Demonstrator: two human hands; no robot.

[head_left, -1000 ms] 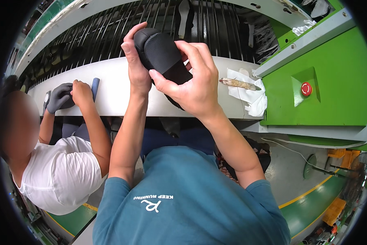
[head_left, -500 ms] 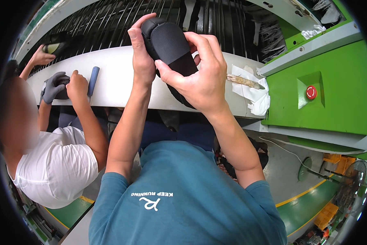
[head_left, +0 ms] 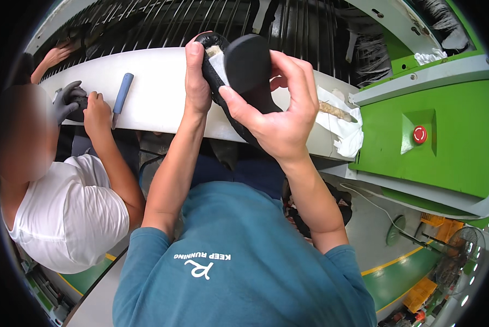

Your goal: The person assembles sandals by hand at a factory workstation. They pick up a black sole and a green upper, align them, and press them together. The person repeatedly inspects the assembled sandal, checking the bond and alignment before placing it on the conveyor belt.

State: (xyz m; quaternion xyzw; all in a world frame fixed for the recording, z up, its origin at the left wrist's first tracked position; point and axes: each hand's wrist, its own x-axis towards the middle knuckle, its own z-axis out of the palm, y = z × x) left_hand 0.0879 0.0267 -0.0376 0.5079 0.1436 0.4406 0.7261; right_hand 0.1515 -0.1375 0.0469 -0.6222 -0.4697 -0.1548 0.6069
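Above the white worktop I hold a black shoe upper whose pale underside shows at one end. My left hand is closed around the upper's left edge. A black shoe sole stands away from the upper at that end, tilted, and a gap opens between them. My right hand grips the sole's right side, with the thumb at its lower edge and the fingers behind. Farther down, the sole and upper look alike in black, so I cannot tell where they meet.
A white worktop runs before dark metal rollers or bars. A blue-handled tool lies left. Right, a worn stick rests on white paper beside a green machine with a red button. A co-worker in white sits left, handling a dark piece.
The sole's end has swung away from the upper toward the right, uncovering the pale underside. My right hand moved slightly right and down with it; my left hand still holds the upper.
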